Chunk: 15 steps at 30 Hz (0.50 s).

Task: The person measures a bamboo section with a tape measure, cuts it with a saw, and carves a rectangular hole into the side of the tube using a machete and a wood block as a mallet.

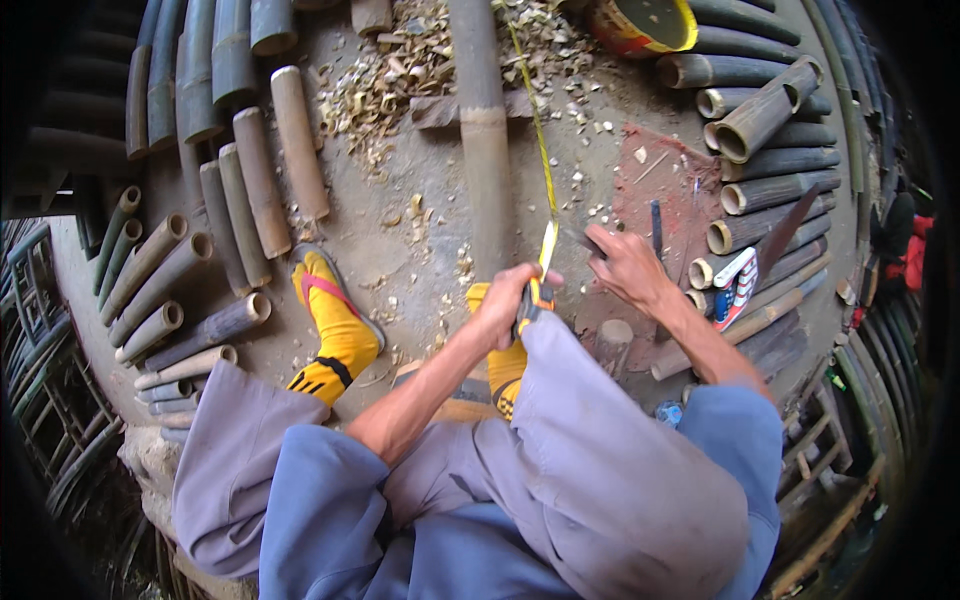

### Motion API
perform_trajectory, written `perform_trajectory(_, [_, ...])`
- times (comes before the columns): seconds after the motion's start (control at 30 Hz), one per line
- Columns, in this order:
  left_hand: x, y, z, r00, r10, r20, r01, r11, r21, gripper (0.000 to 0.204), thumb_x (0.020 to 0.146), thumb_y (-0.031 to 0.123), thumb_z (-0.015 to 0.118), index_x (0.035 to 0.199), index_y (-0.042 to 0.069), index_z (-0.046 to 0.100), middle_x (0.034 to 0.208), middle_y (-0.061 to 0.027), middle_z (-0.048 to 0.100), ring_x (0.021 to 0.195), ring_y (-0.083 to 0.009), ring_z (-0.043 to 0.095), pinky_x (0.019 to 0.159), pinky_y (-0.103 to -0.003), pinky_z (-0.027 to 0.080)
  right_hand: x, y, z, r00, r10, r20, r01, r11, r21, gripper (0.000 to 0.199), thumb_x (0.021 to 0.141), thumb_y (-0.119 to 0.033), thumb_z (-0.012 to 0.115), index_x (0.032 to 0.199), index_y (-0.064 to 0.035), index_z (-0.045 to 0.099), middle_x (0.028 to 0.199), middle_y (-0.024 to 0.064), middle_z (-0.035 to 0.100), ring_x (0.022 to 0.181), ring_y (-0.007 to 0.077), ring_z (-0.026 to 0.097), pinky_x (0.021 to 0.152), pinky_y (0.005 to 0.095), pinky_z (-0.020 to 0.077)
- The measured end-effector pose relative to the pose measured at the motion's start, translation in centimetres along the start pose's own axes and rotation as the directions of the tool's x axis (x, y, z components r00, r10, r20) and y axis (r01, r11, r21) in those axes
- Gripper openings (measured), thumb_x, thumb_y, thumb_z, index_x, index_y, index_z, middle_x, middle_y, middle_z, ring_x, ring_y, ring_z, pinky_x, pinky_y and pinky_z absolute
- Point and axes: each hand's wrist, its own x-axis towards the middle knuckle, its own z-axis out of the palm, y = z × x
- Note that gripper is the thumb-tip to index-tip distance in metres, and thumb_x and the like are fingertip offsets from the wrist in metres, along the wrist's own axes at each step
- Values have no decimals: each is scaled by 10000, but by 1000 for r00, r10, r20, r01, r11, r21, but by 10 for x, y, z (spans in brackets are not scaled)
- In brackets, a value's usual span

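Your left hand [503, 308] grips the tape measure [540, 297], right hand [632, 270] pinches a dark tool [580, 239] just beside it. Tape strip [549, 244] runs out alongside the bamboo pole [486, 165] ahead of you; measuring looks under way, no cut or mark discernible there yet. Short bamboo pieces [299, 145] lie both sides, apparently cut already.

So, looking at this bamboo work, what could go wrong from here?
The yellow tape runs alongside the bamboo pole, so a reading might be off if it shifts. The left hand grips its case; if that grip slips, the tape might spring back. The right hand holds a slim dark tool close to the left; if it is sharp, which I can't tell, a slip might nick a finger.
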Motion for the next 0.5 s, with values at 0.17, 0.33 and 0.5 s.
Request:
perform_trajectory(0.17, [3, -6, -5, 861, 507, -43, -503, 861, 79, 364, 927, 306, 458, 989, -22, 603, 644, -52, 578, 493, -119, 542, 461, -272, 468, -20, 0, -7, 817, 401, -414, -269, 901, 341, 502, 798, -63, 548, 1281, -11, 421, 873, 281, 617, 809, 434, 639, 692, 472, 509])
perform_trajectory(0.33, [-5, 32, -54, 746, 642, -176, -613, 766, 196, 340, 960, 312, 421, 996, 15, 582, 631, -38, 562, 477, -104, 532, 448, -247, 459, 10, 42, 38, 624, 632, -460, -487, 774, 404, 619, 793, -119, 610, 1333, -1, 331, 1142, 319, 544, 1029, 456, 565, 857, 491, 456])
perform_trajectory(0.5, [14, 30, -132, 409, 855, -320, -543, 510, 667, 307, 924, 279, 495, 1021, -1, 575, 787, -113, 567, 815, -202, 583, 724, -359, 455, 19, 57, 67, 667, 455, -590, -397, 887, 236, 556, 829, -100, 614, 1317, 0, 367, 1186, 281, 515, 1098, 431, 512, 930, 459, 405])
